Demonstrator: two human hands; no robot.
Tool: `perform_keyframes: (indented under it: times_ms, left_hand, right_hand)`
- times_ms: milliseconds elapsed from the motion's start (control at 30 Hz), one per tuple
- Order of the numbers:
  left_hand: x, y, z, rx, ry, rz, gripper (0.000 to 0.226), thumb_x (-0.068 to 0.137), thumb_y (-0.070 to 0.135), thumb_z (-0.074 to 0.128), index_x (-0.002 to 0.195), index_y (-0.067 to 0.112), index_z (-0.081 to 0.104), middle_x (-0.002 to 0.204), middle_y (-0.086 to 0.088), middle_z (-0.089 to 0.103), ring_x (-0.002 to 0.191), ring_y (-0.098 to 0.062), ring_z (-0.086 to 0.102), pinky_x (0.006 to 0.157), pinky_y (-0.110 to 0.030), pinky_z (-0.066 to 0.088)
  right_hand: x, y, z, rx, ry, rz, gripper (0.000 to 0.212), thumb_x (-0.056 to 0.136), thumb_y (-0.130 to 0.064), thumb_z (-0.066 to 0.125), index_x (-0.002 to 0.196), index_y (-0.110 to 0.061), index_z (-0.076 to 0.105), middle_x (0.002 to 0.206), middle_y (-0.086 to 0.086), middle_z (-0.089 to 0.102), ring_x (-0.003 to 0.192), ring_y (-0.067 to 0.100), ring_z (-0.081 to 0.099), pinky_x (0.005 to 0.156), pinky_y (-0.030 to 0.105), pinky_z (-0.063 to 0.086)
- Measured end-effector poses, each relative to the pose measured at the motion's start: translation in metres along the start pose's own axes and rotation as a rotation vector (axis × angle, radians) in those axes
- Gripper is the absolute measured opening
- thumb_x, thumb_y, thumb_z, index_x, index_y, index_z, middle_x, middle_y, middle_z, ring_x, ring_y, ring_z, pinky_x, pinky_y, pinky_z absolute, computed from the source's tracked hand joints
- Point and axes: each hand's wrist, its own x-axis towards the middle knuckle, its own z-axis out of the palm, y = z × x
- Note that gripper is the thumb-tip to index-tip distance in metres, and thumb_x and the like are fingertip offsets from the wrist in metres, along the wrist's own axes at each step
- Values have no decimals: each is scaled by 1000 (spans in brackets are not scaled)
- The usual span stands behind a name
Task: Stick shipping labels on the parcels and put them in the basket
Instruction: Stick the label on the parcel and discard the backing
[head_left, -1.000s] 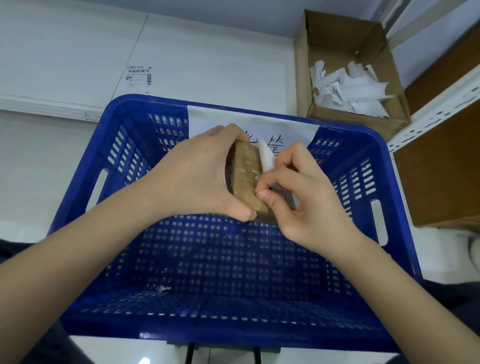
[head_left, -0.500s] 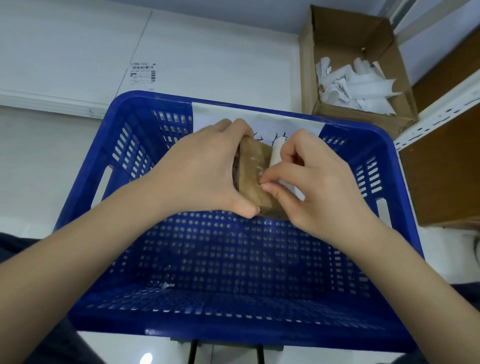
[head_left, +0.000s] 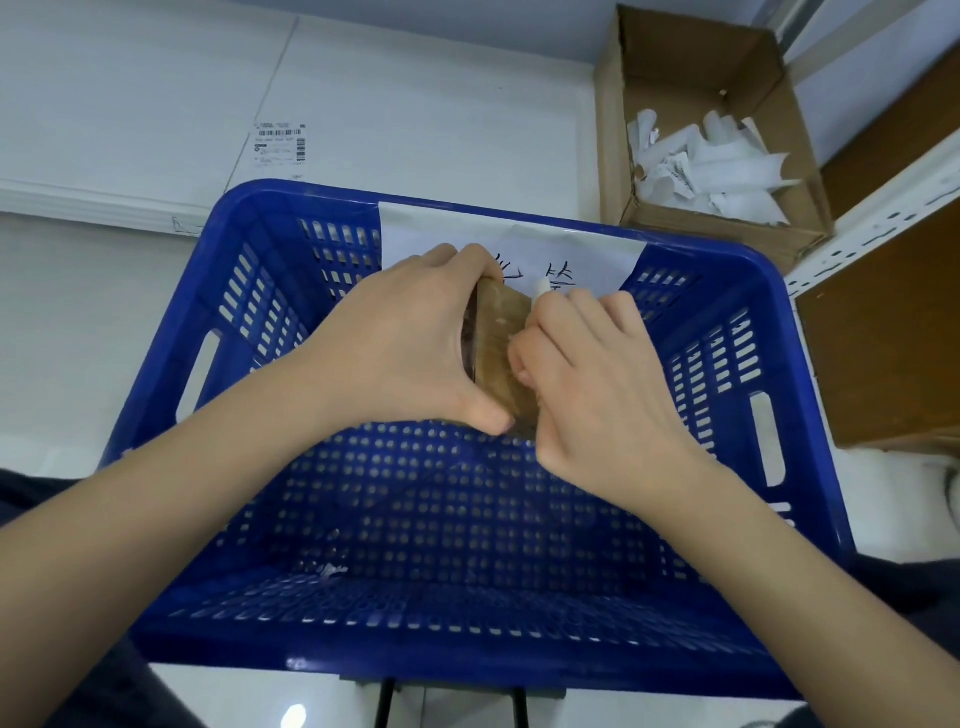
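Note:
A small brown parcel (head_left: 501, 343) wrapped in clear tape is held on edge above the blue perforated basket (head_left: 218, 291). My left hand (head_left: 400, 348) grips its left side, thumb under the near corner. My right hand (head_left: 587, 374) lies against the parcel's right face with its fingers curled over a white label (head_left: 540, 287), of which only the top tip shows. The parcel's right face is hidden by my right hand.
A white sheet with black handwriting (head_left: 514, 249) hangs on the basket's far wall. An open cardboard box (head_left: 670, 78) full of white backing scraps (head_left: 711, 166) stands at the back right. A printed shipping label (head_left: 279, 144) lies on the white surface behind. Brown shelving (head_left: 883, 322) is at right.
My right hand has closed flatter against the parcel's right side, covering more of the white label, which showed more before. My left hand keeps the same grip.

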Motion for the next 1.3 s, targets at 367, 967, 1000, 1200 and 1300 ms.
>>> perform_keyframes:
  times_ms: [367, 967, 1000, 1200, 1300]
  left_hand:
    - [-4, 0, 4, 169, 288, 49, 88, 42, 63, 60, 116, 17, 49, 103, 4, 53, 91, -20, 52, 66, -41, 51]
    - [-5, 1, 19, 292, 340, 180, 86, 35, 42, 81, 109, 2, 61, 92, -13, 60, 75, -31, 54, 46, -38, 50]
    - [-5, 2, 19, 298, 336, 179, 86, 34, 41, 82, 108, 2, 61, 92, -13, 60, 75, -31, 54, 46, -37, 49]
    - [-4, 1, 23, 332, 332, 181, 87, 32, 40, 82, 106, 0, 62, 91, -15, 60, 75, -33, 55, 43, -31, 44]
    - [-2, -2, 24, 317, 338, 178, 89, 33, 43, 80, 108, 1, 61, 91, -13, 59, 76, -33, 56, 45, -33, 47]
  right_hand:
    - [-6, -3, -14, 580, 57, 528, 24, 80, -31, 71, 88, -21, 51, 84, -6, 55, 75, 9, 55, 68, 22, 49]
    - [-5, -3, -7, 608, -139, 657, 23, 82, -26, 58, 84, -3, 61, 82, 2, 56, 76, 12, 53, 72, 35, 49]
    - [-5, -4, -6, 597, -134, 643, 22, 83, -24, 58, 84, -2, 62, 82, 3, 56, 76, 13, 53, 72, 36, 49]
    - [-5, -7, 3, 526, -108, 630, 15, 83, -12, 59, 75, -2, 53, 76, 1, 49, 70, 17, 51, 65, 33, 46]
    - [-5, -4, 3, 470, -142, 600, 16, 83, -15, 56, 77, -1, 52, 75, -1, 44, 67, 14, 45, 60, 26, 39]
